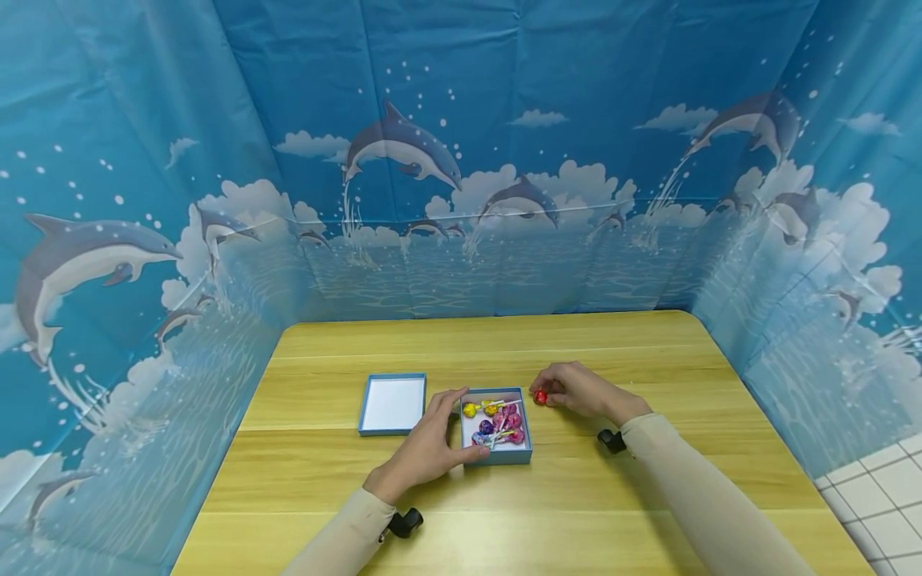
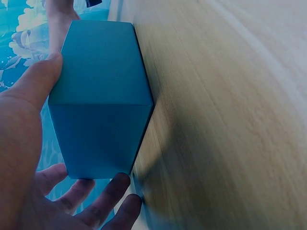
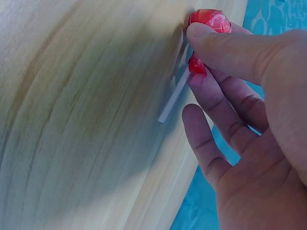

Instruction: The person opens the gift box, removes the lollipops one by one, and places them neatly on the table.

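Lollipops [image 1: 513,420] in pink, yellow and purple lie inside a blue box [image 1: 510,458] on the table [image 1: 562,512]. The left hand [image 1: 427,448] is stretched wide, thumb and fingers holding the box. Near its right side, the right hand [image 1: 582,390] pinches a red lollipop [image 1: 540,397]. A lid [image 1: 392,405] lies to the left.

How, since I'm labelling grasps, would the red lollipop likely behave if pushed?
The red lollipop might roll in an arc, given its round head and thin stick. Its shiny wrapper could slip in the right hand. The stick, looking straight, is probably stiff.
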The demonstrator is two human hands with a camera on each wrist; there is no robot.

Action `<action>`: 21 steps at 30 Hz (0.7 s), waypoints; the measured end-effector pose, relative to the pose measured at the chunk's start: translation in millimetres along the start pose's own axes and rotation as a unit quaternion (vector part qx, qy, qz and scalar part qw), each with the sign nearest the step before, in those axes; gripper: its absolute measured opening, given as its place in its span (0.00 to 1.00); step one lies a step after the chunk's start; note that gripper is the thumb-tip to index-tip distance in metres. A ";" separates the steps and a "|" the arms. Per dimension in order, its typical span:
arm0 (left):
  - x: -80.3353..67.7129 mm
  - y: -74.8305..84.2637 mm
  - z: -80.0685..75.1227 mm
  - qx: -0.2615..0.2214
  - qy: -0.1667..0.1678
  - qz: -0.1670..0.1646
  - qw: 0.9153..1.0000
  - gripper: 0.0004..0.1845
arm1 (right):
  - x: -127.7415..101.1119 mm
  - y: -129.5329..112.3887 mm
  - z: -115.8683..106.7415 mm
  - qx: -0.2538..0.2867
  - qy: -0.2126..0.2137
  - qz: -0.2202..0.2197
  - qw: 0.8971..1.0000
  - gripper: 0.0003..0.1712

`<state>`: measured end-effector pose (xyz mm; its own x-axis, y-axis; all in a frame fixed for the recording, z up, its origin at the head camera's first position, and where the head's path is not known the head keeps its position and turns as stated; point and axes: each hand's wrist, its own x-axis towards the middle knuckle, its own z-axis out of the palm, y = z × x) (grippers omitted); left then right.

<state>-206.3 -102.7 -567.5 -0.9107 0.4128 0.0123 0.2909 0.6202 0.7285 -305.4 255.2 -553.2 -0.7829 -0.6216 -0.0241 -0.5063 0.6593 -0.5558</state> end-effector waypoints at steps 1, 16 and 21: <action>-0.3 0.1 -0.2 0.000 0.000 0.000 1.000 0.61 | -0.1 -0.1 0.0 0.001 0.000 0.001 1.000 0.15; 0.5 -1.2 -0.3 -0.003 0.000 0.002 1.000 0.61 | -0.9 -1.2 -1.6 -0.017 0.012 -0.001 1.000 0.17; 0.4 -0.7 -0.9 -0.001 0.001 0.003 1.000 0.61 | -1.3 -2.8 -2.2 -0.021 0.019 0.003 1.000 0.18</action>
<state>-207.1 -103.6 -567.5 -0.9094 0.4156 0.0170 0.2957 0.6170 0.7293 -303.8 255.1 -549.7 -0.7986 -0.6018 0.0045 -0.5159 0.6807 -0.5202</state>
